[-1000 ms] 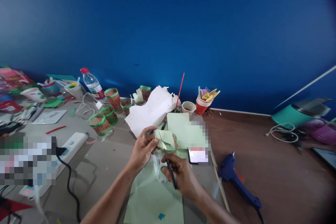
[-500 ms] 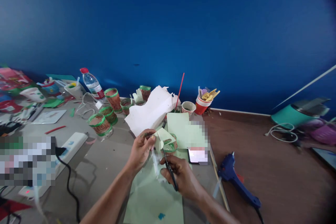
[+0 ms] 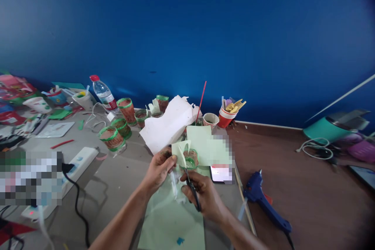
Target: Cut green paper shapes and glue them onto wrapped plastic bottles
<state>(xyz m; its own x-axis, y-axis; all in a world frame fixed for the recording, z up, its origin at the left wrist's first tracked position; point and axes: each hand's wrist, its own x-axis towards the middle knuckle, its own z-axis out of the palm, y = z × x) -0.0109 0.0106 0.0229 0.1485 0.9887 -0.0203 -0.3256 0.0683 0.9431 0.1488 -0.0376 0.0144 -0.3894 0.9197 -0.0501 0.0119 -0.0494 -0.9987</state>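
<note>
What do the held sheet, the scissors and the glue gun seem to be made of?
Held sheet: probably matt paper or thin card, as its cut flap curls.
Scissors: handles probably smooth plastic, being evenly black; blades too blurred to tell.
Glue gun: likely plastic, its blue body smooth and moulded-looking.

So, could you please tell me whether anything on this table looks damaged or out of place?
Yes, the big white sheet beyond the left hand has a ragged, seemingly torn upper-right edge. A small blue scrap also looks stray, lying on the nearest pale green sheet.
</note>
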